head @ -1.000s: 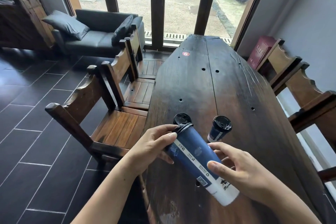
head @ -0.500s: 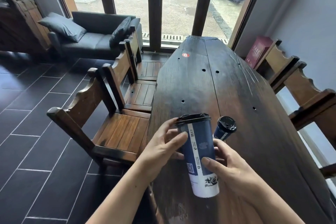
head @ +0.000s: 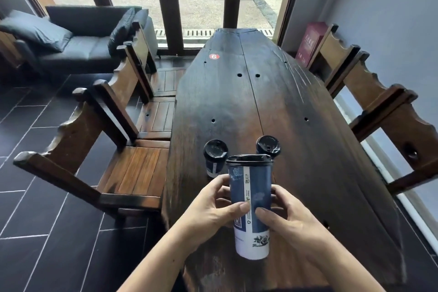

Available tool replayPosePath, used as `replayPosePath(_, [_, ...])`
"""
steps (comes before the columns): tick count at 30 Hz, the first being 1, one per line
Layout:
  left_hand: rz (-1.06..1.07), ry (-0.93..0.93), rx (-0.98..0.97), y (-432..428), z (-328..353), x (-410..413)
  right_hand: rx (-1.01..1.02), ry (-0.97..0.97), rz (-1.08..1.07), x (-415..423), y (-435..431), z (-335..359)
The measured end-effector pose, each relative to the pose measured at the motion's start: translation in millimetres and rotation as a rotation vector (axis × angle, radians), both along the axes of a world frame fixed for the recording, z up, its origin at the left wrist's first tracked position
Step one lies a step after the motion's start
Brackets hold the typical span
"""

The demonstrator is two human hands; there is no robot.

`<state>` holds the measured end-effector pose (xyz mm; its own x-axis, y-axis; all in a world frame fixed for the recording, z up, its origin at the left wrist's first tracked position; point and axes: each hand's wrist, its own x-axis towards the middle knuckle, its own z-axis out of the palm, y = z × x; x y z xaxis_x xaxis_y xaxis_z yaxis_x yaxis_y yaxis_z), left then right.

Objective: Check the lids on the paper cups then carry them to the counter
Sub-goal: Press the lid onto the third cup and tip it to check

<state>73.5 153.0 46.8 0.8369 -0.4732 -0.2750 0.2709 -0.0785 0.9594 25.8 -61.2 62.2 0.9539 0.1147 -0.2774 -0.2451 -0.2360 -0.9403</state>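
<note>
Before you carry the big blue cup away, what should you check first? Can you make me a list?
1. Tall cup upright: ok.
2. Left grip and right grip both curled round it: ok.
3. Its black lid pressed down all round: cannot tell, only the near edge shows.
4. Lid on the back left cup: ok, it is on; how tight, cannot tell.
5. Lid on the back right cup: ok, it is on; how tight, cannot tell.
6. Both back cups standing on the table: ok.
</note>
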Motion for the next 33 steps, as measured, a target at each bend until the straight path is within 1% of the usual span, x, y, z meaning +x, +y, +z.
replayPosePath(4, [0.008, 0.009, 0.021, -53, -8, 5, 0.011, 0.024, 0.004, 9, -52, -19])
replayPosePath(8, [0.026, 0.064, 0.035, -117, -25, 8, 0.030, 0.038, 0.018, 17, -121, -36])
replayPosePath(14, [0.022, 0.099, 0.116, -220, -68, 20, 0.028, 0.116, 0.022, 29, -223, -78])
replayPosePath(17, [0.015, 0.137, 0.142, -259, -92, 36, 0.032, 0.155, 0.009, 42, -261, -102])
replayPosePath(21, [-0.019, 0.133, 0.194, -292, -129, 73, 0.066, 0.172, -0.027, 72, -290, -136])
replayPosePath(24, [-0.005, 0.108, 0.224, -307, -155, 101, 0.067, 0.171, -0.063, 98, -302, -164])
replayPosePath(33, [-0.035, -0.006, 0.266, -336, -215, 149, 0.004, 0.100, -0.044, 156, -332, -225])
